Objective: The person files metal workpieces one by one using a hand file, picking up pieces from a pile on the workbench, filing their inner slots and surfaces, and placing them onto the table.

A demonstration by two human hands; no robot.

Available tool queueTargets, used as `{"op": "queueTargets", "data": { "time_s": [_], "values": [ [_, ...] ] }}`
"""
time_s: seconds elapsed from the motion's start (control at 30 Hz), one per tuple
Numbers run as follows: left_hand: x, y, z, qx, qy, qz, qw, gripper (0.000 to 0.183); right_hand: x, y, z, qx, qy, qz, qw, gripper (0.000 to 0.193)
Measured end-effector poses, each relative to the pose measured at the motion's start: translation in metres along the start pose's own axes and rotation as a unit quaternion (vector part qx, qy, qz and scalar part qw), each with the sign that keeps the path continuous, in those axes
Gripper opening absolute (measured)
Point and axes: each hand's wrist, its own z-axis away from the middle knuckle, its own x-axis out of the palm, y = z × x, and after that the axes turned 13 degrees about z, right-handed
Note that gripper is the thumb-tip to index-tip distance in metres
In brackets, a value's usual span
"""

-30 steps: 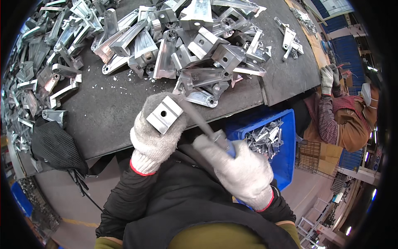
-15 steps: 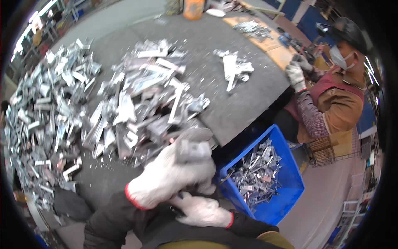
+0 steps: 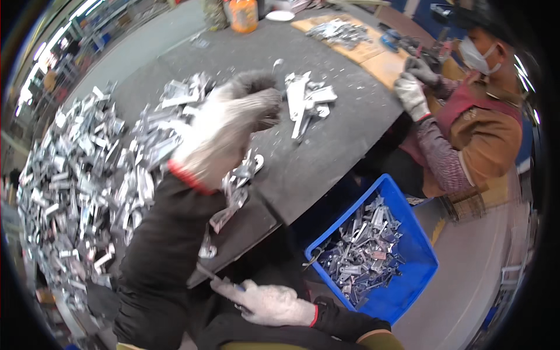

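Note:
My left hand [image 3: 227,125], in a white glove with grey-stained fingers, reaches over the dark table beside a small heap of silvery metal parts [image 3: 297,99]. Its fingers are blurred but look parted, with no part seen in them. A small silvery metal piece [image 3: 279,63] shows just past the fingertips, apart from the glove. Low at the table's near edge, my gloved right hand [image 3: 277,304] is closed around a slim hand tool [image 3: 205,272]; a narrow metal end sticks out to the left, and the grip is mostly hidden.
A large pile of metal parts [image 3: 76,192] covers the table's left side. The blue bin [image 3: 411,291] at right holds many small parts. Across the table corner a masked co-worker [image 3: 484,128] in gloves works by a wooden board [image 3: 373,58]. An orange container [image 3: 243,16] stands at the back.
My left hand has swung up and away over the table; the grey metal part it held is no longer seen in it. My right hand stays low, its tool now in sight.

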Motion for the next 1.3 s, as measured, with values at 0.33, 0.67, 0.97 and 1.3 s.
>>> {"op": "queueTargets", "data": {
  "time_s": [0.33,0.67,0.97,1.3],
  "values": [
    [-0.058,0.004,0.276,-0.047,0.058,-0.680,0.729,0.036,-0.022,0.002,0.028,0.032,-0.079,-0.050,0.995,0.087],
    [-0.069,-0.039,0.280,0.009,0.059,-0.694,0.717,0.066,0.009,-0.038,0.054,0.191,-0.007,-0.022,0.981,0.087],
    [-0.110,-0.028,0.360,0.011,0.136,-0.734,0.666,0.046,0.020,-0.051,0.060,0.152,0.070,-0.014,0.986,0.090],
    [-0.138,-0.025,0.325,-0.060,0.255,-0.691,0.673,0.064,0.009,-0.067,0.019,0.113,0.001,-0.024,0.993,0.096]
  ]
}}
